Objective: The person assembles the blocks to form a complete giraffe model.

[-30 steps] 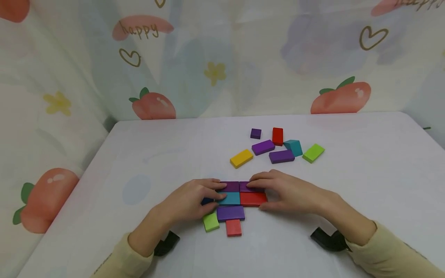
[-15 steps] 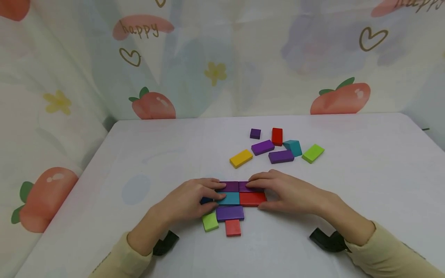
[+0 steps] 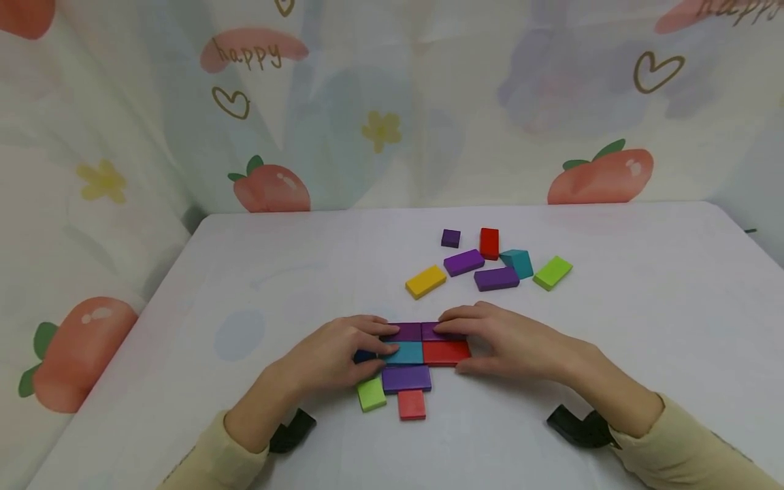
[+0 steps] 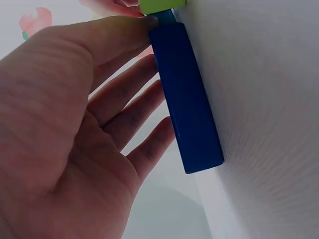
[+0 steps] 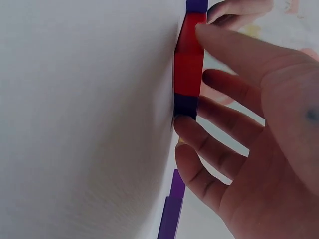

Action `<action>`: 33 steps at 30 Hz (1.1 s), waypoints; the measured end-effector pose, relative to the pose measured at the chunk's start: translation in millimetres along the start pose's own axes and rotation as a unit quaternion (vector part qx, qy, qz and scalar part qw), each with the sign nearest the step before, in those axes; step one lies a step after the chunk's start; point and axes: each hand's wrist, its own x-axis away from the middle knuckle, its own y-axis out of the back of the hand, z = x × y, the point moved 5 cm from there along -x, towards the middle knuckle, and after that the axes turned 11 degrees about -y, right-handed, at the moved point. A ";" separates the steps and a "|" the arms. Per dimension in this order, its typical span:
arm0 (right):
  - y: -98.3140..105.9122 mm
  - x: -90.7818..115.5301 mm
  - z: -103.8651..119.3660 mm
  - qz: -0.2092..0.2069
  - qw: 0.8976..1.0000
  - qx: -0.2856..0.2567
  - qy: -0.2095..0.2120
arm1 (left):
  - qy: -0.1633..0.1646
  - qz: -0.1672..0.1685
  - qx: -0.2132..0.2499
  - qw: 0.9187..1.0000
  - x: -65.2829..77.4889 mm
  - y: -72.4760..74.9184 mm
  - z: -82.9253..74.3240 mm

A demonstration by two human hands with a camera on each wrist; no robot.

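Note:
In the head view, flat coloured blocks lie edge to edge: two purple blocks [image 3: 405, 332] at the back, a teal block [image 3: 404, 352] and a red block [image 3: 446, 353] before them. A dark blue block [image 4: 187, 99] sits at the left end, mostly under my left hand [image 3: 333, 350]. My left fingertips rest on the left purple and teal blocks, the thumb near the front edge. My right hand [image 3: 511, 340] touches the right purple block with its fingers, its thumb at the red block's front corner. In front lie a violet block [image 3: 407, 378], a green block [image 3: 371, 395] and a small red block [image 3: 412, 405].
Behind the hands lie loose blocks: yellow [image 3: 425, 282], two purple blocks [image 3: 496, 278], a small dark purple block [image 3: 450, 237], a red block [image 3: 489, 243], a teal prism [image 3: 518, 263] and a green block [image 3: 553, 272]. A patterned curtain [image 3: 416, 102] hangs behind the white table [image 3: 275, 258].

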 end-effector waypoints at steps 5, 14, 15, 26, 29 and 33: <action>4.1 -3.4 -1.7 -0.020 1.000 -0.015 -0.006 | 0.008 0.001 -0.009 1.000 2.5 -2.8 1.2; 23.4 -25.1 -7.6 -0.090 0.995 -0.039 -0.030 | 0.001 -0.005 -0.009 1.000 7.8 -2.6 0.2; 25.6 -29.3 -7.2 -0.093 0.995 -0.034 -0.030 | -0.002 -0.006 -0.010 1.000 7.6 -2.4 -0.2; 30.2 -61.4 -3.9 -0.046 0.998 0.008 -0.044 | -0.006 -0.013 -0.014 1.000 3.6 1.0 -5.2; 28.6 -58.0 -4.2 -0.046 0.997 0.025 -0.059 | -0.008 -0.013 -0.016 1.000 2.1 1.2 -5.8; 27.3 -50.6 -3.9 -0.056 0.995 0.030 -0.074 | -0.004 -0.011 -0.017 1.000 0.9 1.2 -6.1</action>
